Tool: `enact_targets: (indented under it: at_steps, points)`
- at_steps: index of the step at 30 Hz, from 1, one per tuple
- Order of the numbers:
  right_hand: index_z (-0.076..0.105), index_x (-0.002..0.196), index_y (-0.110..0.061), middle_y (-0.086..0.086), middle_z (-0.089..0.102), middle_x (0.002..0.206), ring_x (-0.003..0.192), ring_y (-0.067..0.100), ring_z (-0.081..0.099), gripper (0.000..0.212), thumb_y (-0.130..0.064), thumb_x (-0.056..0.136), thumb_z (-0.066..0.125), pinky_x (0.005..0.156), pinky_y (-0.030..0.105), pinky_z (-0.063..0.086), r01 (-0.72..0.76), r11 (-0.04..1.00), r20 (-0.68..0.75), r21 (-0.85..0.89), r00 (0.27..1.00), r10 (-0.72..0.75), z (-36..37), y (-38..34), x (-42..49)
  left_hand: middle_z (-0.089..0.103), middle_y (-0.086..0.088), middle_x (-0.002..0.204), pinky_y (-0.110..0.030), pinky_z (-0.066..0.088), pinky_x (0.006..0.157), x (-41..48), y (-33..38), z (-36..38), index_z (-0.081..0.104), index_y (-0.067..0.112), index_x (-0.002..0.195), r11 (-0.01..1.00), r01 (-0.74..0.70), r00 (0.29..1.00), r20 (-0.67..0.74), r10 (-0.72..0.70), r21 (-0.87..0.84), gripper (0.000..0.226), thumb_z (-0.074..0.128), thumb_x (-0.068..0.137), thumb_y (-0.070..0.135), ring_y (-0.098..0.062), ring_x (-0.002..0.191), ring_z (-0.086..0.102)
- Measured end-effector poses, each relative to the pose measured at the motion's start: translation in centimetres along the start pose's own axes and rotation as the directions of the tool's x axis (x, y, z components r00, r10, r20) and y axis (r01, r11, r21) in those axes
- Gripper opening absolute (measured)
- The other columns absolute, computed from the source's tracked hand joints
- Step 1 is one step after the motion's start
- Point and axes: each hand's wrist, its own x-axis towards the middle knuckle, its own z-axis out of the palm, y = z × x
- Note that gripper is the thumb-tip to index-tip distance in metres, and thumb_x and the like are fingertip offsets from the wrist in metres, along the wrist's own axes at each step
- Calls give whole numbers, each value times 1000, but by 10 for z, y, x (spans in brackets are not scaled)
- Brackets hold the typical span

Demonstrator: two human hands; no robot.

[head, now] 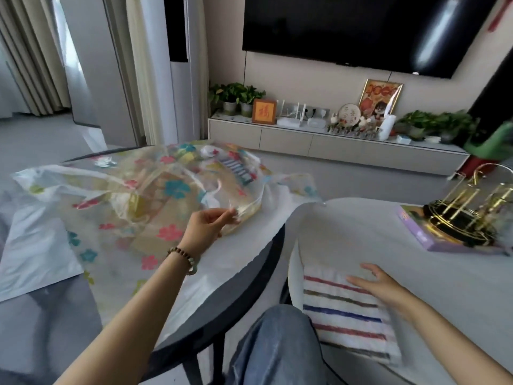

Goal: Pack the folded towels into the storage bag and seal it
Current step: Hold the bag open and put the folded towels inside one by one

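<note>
A clear storage bag [144, 195] printed with coloured flowers lies on the dark round table [249, 262] at the left. Something tan shows through its plastic. My left hand [206, 226] pinches the bag's open edge near the table's right side. A folded white towel [347, 312] with red, green and blue stripes lies on the white table [416, 245] at the right. My right hand [380, 284] rests flat on the towel's far right part, fingers spread.
A gold wire rack [472, 212] stands on a purple box [433, 240] at the white table's far right. White paper [33, 245] lies under the bag at the left. My knee in jeans [277, 345] sits between the tables. A TV console stands across the floor.
</note>
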Motion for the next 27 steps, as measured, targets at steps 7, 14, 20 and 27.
enact_targets:
  at_steps: [7,14,20,27]
  points:
    - [24,143,2,23,57,124,99,33,63,94,-19,71,81,75,37,55,-233,912,7,337,970,244,-8,36,5,70,19,62,-10,42,52,0,-17,12,72,24,80,997,12,1000,-20,-11,72,16,60,85,35,9,61,60]
    - [66,106,-1,12,72,95,78,21,67,38,-12,72,80,58,24,52,-178,936,40,305,984,174,5,47,-4,69,23,60,-18,40,57,0,-13,15,69,26,83,998,10,999,-41,-7,68,12,60,86,32,14,55,57]
    - [63,114,-5,12,73,102,92,27,70,31,-17,86,66,72,33,57,-83,926,116,369,992,42,10,26,-17,71,16,69,-16,39,54,-3,-6,11,69,22,89,998,-8,998,-60,12,60,16,59,87,34,13,49,54]
    - [64,112,-12,10,74,103,93,26,71,38,-25,77,68,81,39,57,131,826,132,548,962,-239,-4,-59,-45,67,22,55,-2,36,45,-5,36,-21,68,21,83,994,-107,986,-124,111,37,12,59,88,26,10,46,52]
